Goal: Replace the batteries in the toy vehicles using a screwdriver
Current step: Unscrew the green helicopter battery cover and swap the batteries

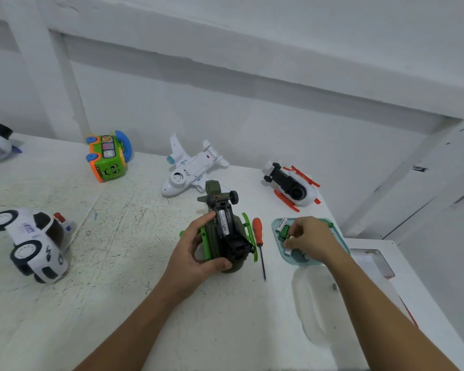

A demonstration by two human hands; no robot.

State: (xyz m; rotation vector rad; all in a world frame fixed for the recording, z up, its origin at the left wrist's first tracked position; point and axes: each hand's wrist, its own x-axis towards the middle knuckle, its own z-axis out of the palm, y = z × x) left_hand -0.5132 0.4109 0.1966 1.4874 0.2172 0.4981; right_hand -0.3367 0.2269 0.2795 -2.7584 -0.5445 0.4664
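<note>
Steadying the olive-green plastic toy helicopter (pixel 225 236), left fingers (pixel 220 265) clamped round it, we pinched a green cylindrical battery (pixel 284 232) with right fingers (pixel 292 237) in the pale-blue tray (pixel 275 226) at three o'clock; polarity needed matching.

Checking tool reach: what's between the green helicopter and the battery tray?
The orange-handled screwdriver lies flat on the table between the green helicopter and the battery tray, tip toward the person; head view.

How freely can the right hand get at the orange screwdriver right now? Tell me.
Probably yes. The screwdriver lies bare on the table beside the tray where the right hand pinches a battery; nothing covers it, though the battery must go first.
</note>
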